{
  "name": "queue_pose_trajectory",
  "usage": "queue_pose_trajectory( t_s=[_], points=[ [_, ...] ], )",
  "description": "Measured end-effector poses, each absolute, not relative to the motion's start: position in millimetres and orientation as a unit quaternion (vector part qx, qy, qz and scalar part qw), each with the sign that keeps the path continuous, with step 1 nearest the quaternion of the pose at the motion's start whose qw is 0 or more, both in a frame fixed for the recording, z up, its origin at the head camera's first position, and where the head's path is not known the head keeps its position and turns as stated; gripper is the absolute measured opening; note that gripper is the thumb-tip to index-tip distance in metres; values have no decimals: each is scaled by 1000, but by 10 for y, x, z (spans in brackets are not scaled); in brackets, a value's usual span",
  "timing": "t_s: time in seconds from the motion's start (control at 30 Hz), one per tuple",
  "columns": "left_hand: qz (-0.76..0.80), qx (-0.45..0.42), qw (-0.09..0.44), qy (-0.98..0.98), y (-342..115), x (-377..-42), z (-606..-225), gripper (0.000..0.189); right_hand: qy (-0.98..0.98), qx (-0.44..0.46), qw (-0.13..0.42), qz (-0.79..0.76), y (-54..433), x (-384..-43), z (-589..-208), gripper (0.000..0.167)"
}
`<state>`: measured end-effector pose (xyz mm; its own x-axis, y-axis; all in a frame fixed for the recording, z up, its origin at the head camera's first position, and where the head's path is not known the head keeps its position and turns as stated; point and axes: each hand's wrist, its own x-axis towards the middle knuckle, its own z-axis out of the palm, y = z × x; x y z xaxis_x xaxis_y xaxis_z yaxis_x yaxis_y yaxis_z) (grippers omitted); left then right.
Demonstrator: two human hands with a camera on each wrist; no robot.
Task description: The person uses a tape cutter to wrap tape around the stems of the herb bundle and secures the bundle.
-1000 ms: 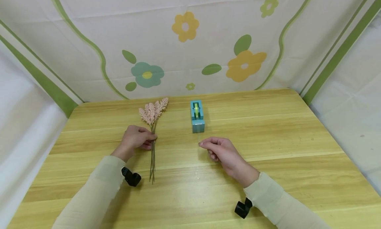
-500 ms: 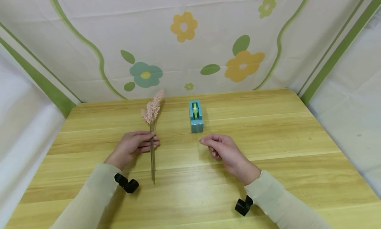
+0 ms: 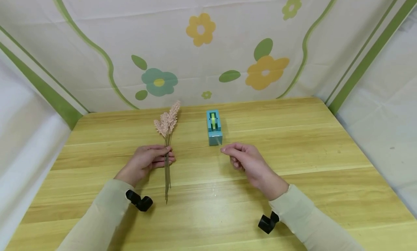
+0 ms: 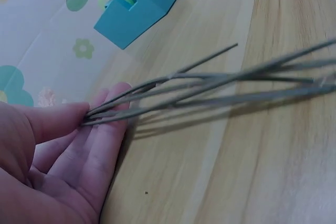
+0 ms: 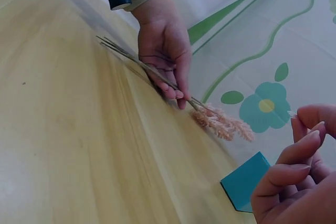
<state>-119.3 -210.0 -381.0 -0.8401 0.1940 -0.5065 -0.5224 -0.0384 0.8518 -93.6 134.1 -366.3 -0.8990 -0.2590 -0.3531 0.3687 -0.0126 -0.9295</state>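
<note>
My left hand [image 3: 146, 160] pinches a bunch of pink artificial flowers [image 3: 167, 122] by the thin stems [image 4: 210, 85], thumb on top and the other fingers stretched beneath. The pink heads point toward the back of the table, and the loose stem ends spread toward me. To the right of the bunch stands a blue tape dispenser [image 3: 215, 138] holding a yellow-green roll. My right hand [image 3: 249, 162] is just in front of it, thumb and forefinger pinching a short clear strip of tape [image 3: 219, 141]. In the right wrist view, the clear tip [image 5: 292, 114] shows at the fingertips.
The wooden table [image 3: 312, 135] runs back to a white curtain [image 3: 182, 51] printed with flowers and leaves. A black wrist camera [image 3: 139, 201] sits at the left sleeve, another camera [image 3: 268, 222] at the right.
My left fingers have slid further under the stems and the flower heads have bunched closer together. My right hand has moved slightly away from me and right, nearer the dispenser.
</note>
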Motion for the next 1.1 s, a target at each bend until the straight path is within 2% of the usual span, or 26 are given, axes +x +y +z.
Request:
queue_pose_trajectory(
  t_s=[0.17,0.57,0.87,1.1],
  points=[
    [706,-137,248,649,-2082,-1185,-3798,47,667,39,219,-711,1363,-949,-3625,22],
    [671,-149,231,689,-2083,-1078,-3743,49,664,40,211,-716,1396,-1002,-3584,15],
    [628,-85,282,720,-2439,-1009,-3708,54,664,39,206,-718,1425,-1034,-3579,17],
    [545,-44,316,775,-2696,-987,-3649,50,663,36,204,-719,1441,-1061,-3547,16]
  ],
)
